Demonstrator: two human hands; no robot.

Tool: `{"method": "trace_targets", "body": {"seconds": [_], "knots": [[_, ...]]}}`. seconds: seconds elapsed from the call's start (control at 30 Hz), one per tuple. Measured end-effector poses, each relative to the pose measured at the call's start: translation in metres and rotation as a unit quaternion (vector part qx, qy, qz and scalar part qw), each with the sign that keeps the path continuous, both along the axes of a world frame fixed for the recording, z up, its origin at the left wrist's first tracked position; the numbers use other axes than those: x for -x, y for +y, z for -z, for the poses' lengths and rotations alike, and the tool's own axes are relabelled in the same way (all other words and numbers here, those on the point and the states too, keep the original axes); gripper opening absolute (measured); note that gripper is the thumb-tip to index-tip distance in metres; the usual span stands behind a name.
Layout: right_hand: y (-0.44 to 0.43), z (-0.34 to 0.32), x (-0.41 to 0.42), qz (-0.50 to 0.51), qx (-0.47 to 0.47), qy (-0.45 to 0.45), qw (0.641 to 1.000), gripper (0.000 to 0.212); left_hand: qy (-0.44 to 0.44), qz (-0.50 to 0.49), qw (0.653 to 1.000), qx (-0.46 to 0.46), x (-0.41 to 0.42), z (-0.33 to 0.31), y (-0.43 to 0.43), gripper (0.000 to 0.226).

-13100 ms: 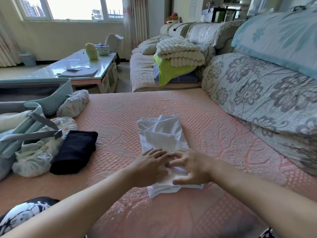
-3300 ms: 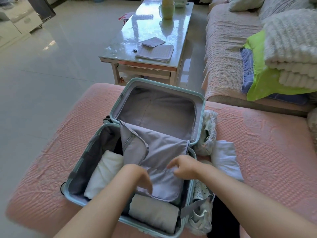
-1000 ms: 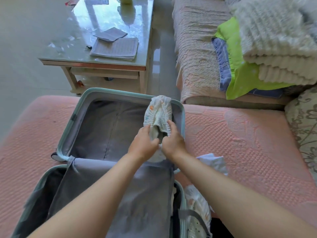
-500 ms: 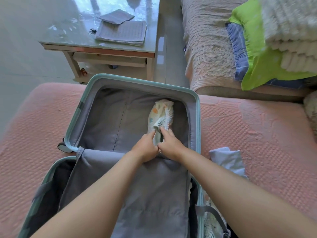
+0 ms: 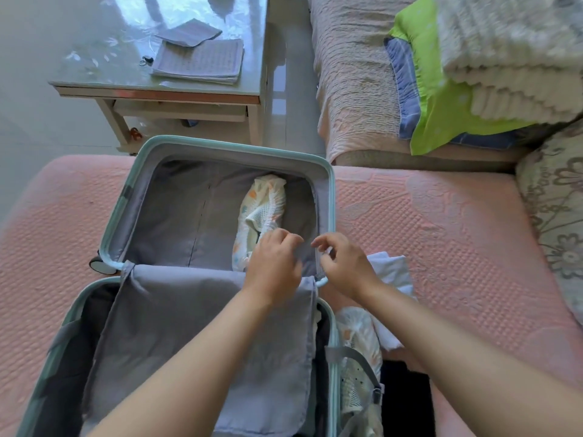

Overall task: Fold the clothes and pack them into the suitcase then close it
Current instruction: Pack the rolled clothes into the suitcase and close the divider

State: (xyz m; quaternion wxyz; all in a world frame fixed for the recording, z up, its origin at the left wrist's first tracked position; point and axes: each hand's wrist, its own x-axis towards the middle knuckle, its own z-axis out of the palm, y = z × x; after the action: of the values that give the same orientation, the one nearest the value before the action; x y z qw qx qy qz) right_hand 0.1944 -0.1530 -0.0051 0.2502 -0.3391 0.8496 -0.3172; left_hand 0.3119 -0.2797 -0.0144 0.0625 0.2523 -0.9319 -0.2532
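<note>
Head view: one mint-rimmed suitcase (image 5: pixel 239 149) lies open, its grey flap (image 5: pixel 189 326) under both forearms. One rolled, patterned white garment (image 5: pixel 265 203) lies in the half beyond the hands. Left hand (image 5: pixel 273 266) curls over the roll's near end; grip unclear. Right hand (image 5: pixel 344 266), loosely curled, holds nothing, above one folded white garment (image 5: pixel 394 272).

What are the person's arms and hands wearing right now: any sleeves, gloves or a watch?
Nothing visible. The left hand and right hand are ungloved, with no watch, bracelet or ring showing. The left arm and right arm are bare down to the frame edge, sleeveless in view.
</note>
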Motion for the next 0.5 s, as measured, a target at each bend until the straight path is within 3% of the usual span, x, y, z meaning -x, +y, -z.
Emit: {"method": "trace_targets", "body": {"seconds": [0.13, 0.2, 0.3, 0.4, 0.5], "knots": [[0.074, 0.016, -0.006, -0.045, -0.128, -0.041, 0.99, 0.023, 0.022, 0.117, 0.993, 0.027, 0.003, 0.0, 0.067, 0.029], [0.098, 0.029, -0.014, -0.098, -0.204, -0.064, 0.972, 0.038, -0.005, 0.173, 0.984, 0.047, 0.001, 0.013, 0.09, 0.023], [0.114, 0.05, -0.024, -0.186, -0.285, -0.025, 0.94, 0.072, -0.043, 0.239, 0.966, 0.085, -0.006, 0.034, 0.106, 0.037], [0.117, 0.064, -0.026, -0.156, -0.294, 0.006, 0.943, 0.066, -0.071, 0.246, 0.956, 0.141, -0.014, 0.046, 0.115, 0.044], [0.111, 0.07, -0.019, -0.19, -0.336, 0.081, 0.919, 0.062, -0.083, 0.241, 0.952, 0.169, -0.014, 0.051, 0.118, 0.046]]}}
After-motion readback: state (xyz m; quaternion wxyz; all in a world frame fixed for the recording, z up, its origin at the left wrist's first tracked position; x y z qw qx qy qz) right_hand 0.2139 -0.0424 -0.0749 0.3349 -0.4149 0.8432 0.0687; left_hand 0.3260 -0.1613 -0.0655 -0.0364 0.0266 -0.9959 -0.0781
